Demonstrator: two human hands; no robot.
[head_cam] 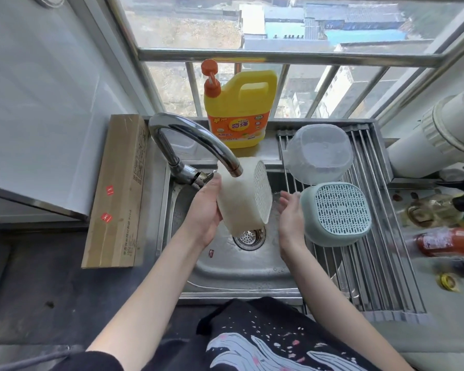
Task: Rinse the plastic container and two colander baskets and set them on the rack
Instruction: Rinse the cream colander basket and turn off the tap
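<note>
My left hand [205, 207] grips a white colander basket [243, 195], tipped on its side under the faucet spout [198, 141] over the sink [241, 269]. My right hand [291, 214] hangs open just right of it, fingers spread, holding nothing. A clear plastic container [319, 153] lies upside down at the far end of the roll-up rack [381, 263]. A pale green colander basket [338, 214] rests upside down on the rack beside my right hand, its perforated bottom facing up.
A yellow dish soap bottle [239, 108] stands behind the sink at the window. A long cardboard box [118, 191] lies on the left counter. Sauce bottles [447, 241] lie right of the rack. A drain strainer [249, 236] sits in the sink bottom.
</note>
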